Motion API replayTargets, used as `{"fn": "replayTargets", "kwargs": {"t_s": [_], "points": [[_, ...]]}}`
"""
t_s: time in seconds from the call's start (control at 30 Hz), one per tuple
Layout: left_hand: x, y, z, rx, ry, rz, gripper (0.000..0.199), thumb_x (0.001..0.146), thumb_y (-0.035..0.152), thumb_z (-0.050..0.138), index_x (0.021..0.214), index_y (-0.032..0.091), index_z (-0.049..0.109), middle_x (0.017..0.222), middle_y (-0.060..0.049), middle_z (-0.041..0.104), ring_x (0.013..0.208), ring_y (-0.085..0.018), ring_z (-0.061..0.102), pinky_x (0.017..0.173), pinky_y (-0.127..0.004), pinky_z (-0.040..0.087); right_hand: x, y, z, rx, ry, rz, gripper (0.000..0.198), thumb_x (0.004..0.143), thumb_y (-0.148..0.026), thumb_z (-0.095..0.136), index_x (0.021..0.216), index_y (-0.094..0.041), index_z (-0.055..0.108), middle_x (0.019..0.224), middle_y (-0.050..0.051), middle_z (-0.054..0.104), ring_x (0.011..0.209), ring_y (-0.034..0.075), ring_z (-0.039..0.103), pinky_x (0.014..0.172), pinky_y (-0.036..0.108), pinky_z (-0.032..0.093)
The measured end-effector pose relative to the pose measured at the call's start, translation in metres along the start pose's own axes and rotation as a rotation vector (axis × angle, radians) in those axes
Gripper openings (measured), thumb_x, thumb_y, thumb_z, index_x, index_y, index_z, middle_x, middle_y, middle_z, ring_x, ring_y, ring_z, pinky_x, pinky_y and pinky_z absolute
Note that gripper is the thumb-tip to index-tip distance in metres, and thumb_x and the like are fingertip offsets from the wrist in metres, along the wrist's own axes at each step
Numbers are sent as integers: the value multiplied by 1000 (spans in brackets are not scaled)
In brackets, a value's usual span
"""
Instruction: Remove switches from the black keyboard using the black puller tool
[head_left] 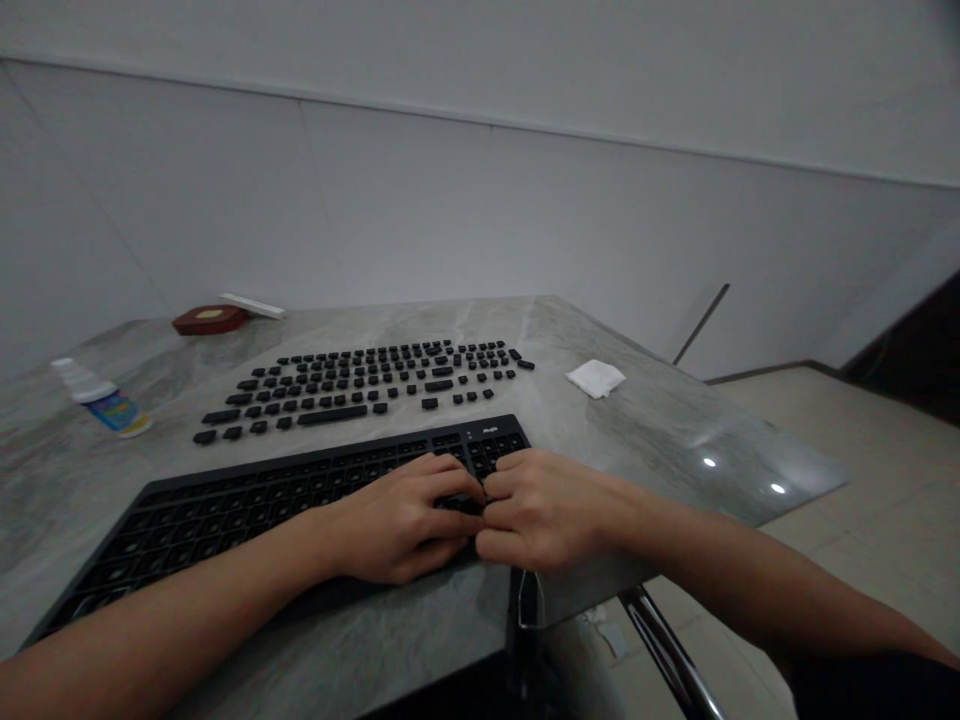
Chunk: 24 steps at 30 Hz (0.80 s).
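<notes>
A black keyboard (300, 490) with bare key switches lies slantwise on the table. Over its right end, my left hand (409, 515) has thumb and fingers closed about a small dark piece (460, 503) that looks like a keycap. My right hand (536, 510) is curled beside it, fingertips meeting those of the left. Below the right palm pokes a thin wire loop (529, 625), like that of a keycap puller; the rest of it is hidden by the hand. Loose black keycaps (334, 414) lie in rows behind the keyboard, roughly in keyboard order.
At the left a white-capped bottle (105, 400) stands on the marbled table (660, 430). A reddish-brown box (210, 319) and a white strip (253, 305) lie at the back left. Right of the keycaps is a folded white tissue (595, 378). The table's edge drops to floor at right.
</notes>
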<state>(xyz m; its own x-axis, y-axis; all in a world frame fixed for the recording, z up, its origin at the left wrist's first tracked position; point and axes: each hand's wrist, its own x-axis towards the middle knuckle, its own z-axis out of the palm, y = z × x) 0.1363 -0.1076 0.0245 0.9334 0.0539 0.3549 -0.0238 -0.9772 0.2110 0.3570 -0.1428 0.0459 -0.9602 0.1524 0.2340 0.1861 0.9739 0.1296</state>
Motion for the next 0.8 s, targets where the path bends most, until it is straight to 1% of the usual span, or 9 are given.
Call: {"fn": "replayTargets", "kwargs": {"t_s": [0.07,0.13,0.2,0.3,0.37,0.43,0.57,0.67,0.8], "points": [[1,0,-1,0,-2,2,23,90,12,52,108,16,66,112,-13,60,101,-24,55,90,-40,49,-6,16,1,286,-28,129,5,73,-14,58,73,-17,53,61,-3,53,57,11,43,54,26,27],[1,1,-1,5,0,-2,26,91,12,52,113,16,65,117,-13,60,106,-25,54,92,-40,49,-10,30,6,585,1,334,9,65,-11,54,72,-17,51,62,-5,50,55,9,41,54,22,30],[-1,1,1,34,-4,-21,29,92,14,51,119,18,63,118,-13,59,108,-26,54,93,-41,48,-12,39,14,817,48,485,8,65,-12,52,69,-16,48,61,-5,46,55,8,39,53,20,31],[-3,2,3,113,-43,-67,41,94,18,50,135,19,53,120,-14,59,107,-28,53,92,-46,48,-10,39,27,996,180,612,12,67,-20,58,67,-16,47,59,-6,43,54,8,38,51,19,30],[-5,3,2,144,-65,-84,45,94,21,51,139,19,50,125,-14,58,111,-30,51,95,-49,46,-9,33,34,991,329,642,14,67,-22,59,66,-16,47,58,-6,44,54,7,37,51,18,31],[-4,4,1,146,-71,-82,43,93,21,53,136,19,52,127,-13,58,117,-31,48,97,-49,45,-8,27,38,913,457,607,11,66,-19,57,65,-16,46,57,-6,45,52,7,37,50,18,31],[1,5,7,115,-23,-77,24,94,24,55,115,18,65,122,-10,63,118,-30,49,94,-44,47,-12,20,43,727,561,506,8,65,-17,53,66,-17,45,55,-6,46,48,6,38,49,19,31],[6,3,24,119,128,-125,15,96,25,55,94,18,69,96,-5,70,106,-25,57,87,-37,50,-15,19,44,660,568,488,6,68,-19,52,68,-18,47,52,-6,43,46,6,36,47,19,30],[13,1,43,160,283,-110,30,100,20,45,77,15,64,74,-2,64,77,-16,62,74,-30,53,-16,20,45,623,634,476,5,71,-20,50,67,-17,48,51,-6,43,43,6,36,45,18,30]]}}
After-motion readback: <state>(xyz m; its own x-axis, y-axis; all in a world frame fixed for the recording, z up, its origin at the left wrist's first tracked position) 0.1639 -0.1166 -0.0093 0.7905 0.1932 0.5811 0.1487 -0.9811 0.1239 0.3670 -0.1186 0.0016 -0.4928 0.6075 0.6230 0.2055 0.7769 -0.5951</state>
